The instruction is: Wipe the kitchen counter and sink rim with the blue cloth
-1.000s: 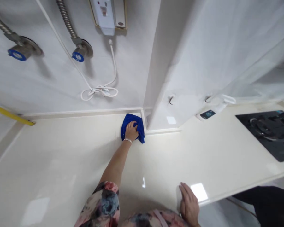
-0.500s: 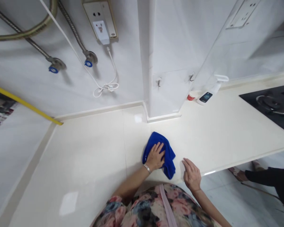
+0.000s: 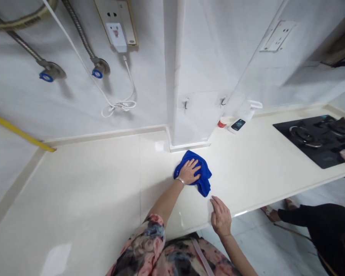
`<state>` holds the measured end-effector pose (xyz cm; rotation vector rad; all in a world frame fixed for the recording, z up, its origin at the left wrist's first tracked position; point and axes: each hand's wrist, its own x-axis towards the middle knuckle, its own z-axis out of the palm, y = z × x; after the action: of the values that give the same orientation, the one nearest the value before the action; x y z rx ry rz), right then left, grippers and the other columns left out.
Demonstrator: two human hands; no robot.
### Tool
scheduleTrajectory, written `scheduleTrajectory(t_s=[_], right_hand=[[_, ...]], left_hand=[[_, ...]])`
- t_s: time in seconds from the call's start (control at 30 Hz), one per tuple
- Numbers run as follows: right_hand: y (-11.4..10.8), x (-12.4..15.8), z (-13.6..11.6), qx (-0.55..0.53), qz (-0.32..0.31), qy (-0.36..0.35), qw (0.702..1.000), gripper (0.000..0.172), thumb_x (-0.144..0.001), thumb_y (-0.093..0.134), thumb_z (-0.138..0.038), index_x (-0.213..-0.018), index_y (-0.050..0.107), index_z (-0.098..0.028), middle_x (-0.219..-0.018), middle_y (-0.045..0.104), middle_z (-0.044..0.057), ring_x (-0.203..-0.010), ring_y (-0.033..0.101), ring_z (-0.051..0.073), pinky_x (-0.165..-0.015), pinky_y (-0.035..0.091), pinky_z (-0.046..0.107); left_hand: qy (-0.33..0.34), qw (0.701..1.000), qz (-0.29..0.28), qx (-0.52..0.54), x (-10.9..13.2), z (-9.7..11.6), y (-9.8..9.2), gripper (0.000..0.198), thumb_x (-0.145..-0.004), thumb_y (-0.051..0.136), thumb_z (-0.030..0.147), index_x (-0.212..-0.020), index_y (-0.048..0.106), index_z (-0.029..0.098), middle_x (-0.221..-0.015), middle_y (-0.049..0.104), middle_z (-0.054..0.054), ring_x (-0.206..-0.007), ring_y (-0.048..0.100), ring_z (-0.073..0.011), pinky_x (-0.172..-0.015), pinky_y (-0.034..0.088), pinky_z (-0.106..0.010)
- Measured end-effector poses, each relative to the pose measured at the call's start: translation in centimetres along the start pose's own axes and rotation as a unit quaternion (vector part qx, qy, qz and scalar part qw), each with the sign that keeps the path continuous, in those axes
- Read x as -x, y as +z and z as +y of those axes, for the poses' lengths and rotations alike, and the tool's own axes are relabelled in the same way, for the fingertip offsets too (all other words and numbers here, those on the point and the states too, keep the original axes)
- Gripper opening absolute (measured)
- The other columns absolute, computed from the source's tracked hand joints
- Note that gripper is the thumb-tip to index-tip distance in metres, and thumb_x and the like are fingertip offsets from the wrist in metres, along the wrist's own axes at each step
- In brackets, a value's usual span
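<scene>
Resting spread-fingered on a blue cloth [image 3: 205,185], likely light, limp and best held centrally, is the left hand [image 3: 189,172]; just beside the cloth, the right hand [image 3: 221,217], fingers together.

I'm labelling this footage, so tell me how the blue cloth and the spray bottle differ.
The blue cloth lies rumpled on the counter; the spray bottle stands. The cloth is deep blue; the bottle is white with a dark label. The left hand lies spread on the cloth; no hand touches the bottle. Both are on the same pale counter.
</scene>
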<state>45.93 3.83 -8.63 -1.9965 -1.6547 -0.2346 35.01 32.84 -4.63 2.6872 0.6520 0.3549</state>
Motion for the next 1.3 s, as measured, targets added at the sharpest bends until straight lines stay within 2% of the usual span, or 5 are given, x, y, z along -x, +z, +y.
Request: scheduleTrajectory(t_s=[0.2, 0.4, 0.93, 1.13, 1.3], right_hand=[[-1.1, -0.4, 0.0, 0.005, -0.014, 0.008, 1.0, 0.056, -0.091, 0.04, -0.011, -0.143, 0.057, -0.021, -0.144, 0.063, 0.01, -0.134, 0.056, 0.025, -0.109, 0.044, 0.043], [-1.8, 0.0, 1.3, -0.007, -0.041, 0.019, 0.999, 0.051, -0.092, 0.041, -0.022, -0.14, 0.059, -0.018, -0.144, 0.064, 0.013, -0.13, 0.059, 0.03, -0.105, 0.047, 0.045], [-1.9, -2.7, 2.1, 0.006, -0.032, -0.004, 0.999, 0.052, -0.069, 0.055, -0.03, -0.119, 0.07, -0.022, -0.111, 0.07, 0.016, -0.096, 0.065, 0.036, -0.082, 0.048, 0.047], [-1.1, -3.8, 3.2, -0.023, -0.029, -0.008, 0.999, 0.045, -0.064, 0.057, -0.028, -0.106, 0.071, -0.02, -0.1, 0.07, 0.015, -0.092, 0.065, 0.034, -0.083, 0.048, 0.046], [-0.4, -3.0, 4.4, -0.064, -0.025, -0.003, 0.998, 0.055, -0.06, 0.06, -0.028, -0.113, 0.072, -0.02, -0.101, 0.068, 0.02, -0.095, 0.064, 0.046, -0.081, 0.048, 0.06]], left_hand=[[-0.067, 0.997, 0.039, -0.001, 2.1, -3.2, -1.6, 0.056, -0.102, 0.053, 0.052, -0.153, 0.057, 0.03, -0.17, 0.04, -0.007, -0.161, 0.029, -0.029, -0.132, 0.023, -0.054], [-0.264, 0.958, 0.097, -0.05, 13.1, -8.2, -7.1, 0.058, -0.103, 0.049, 0.055, -0.155, 0.054, 0.031, -0.171, 0.04, -0.005, -0.16, 0.03, -0.0279, -0.133, 0.023, -0.05], [-0.745, 0.611, 0.239, -0.122, 49.9, -5.2, -13.0, 0.066, -0.103, 0.041, 0.054, -0.162, 0.044, 0.024, -0.174, 0.032, -0.011, -0.162, 0.023, -0.0334, -0.132, 0.02, -0.055], [-0.798, 0.508, 0.276, -0.171, 51.4, -0.1, -10.5, 0.069, -0.104, 0.036, 0.053, -0.163, 0.042, 0.017, -0.173, 0.031, -0.019, -0.162, 0.022, -0.0387, -0.129, 0.022, -0.06], [-0.786, 0.542, 0.237, -0.18, 46.9, 5.2, -7.2, 0.072, -0.104, 0.037, 0.049, -0.163, 0.039, 0.007, -0.172, 0.027, -0.027, -0.163, 0.016, -0.0415, -0.129, 0.022, -0.063]])
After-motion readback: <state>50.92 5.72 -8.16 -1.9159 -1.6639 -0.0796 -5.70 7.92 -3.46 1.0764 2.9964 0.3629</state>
